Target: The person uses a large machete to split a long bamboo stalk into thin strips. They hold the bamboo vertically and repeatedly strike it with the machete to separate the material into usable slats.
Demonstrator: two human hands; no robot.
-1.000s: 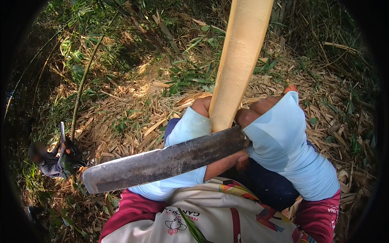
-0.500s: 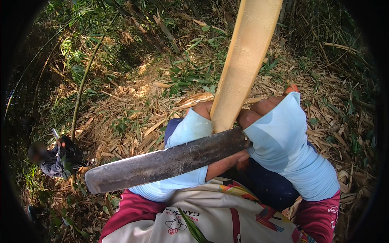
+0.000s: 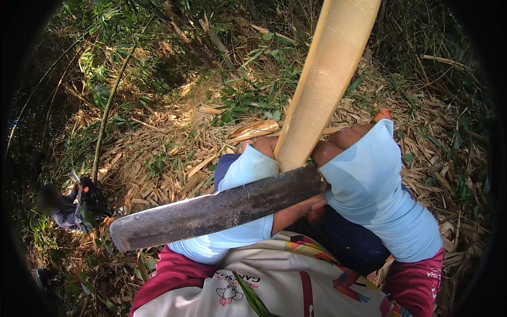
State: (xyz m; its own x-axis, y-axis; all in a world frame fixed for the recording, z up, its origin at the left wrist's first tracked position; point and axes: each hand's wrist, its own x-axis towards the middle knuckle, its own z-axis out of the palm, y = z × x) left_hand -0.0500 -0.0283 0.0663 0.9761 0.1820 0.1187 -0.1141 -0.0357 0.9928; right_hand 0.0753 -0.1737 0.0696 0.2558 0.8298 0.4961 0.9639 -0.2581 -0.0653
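A long, pale split bamboo strip rises away from me, its near end between my two hands. My left hand, in a light blue sleeve over the palm, is closed around that near end, partly hidden under the blade. With its fingers curled, my right hand, also in a light blue sleeve, grips a machete; the handle is hidden by the hand and cloth. The broad dark machete blade points left across my left hand and wrist, touching or nearly touching the strip's near end.
Dry bamboo leaves and shavings cover the ground, with a curved piece of bamboo husk just beyond my left hand. A thin bamboo stem leans at the left. Farther left, another person crouches, holding a blade-like object. Dense undergrowth stands behind.
The far end of the bamboo strip has swung to the right. Both hands and the machete have barely shifted.
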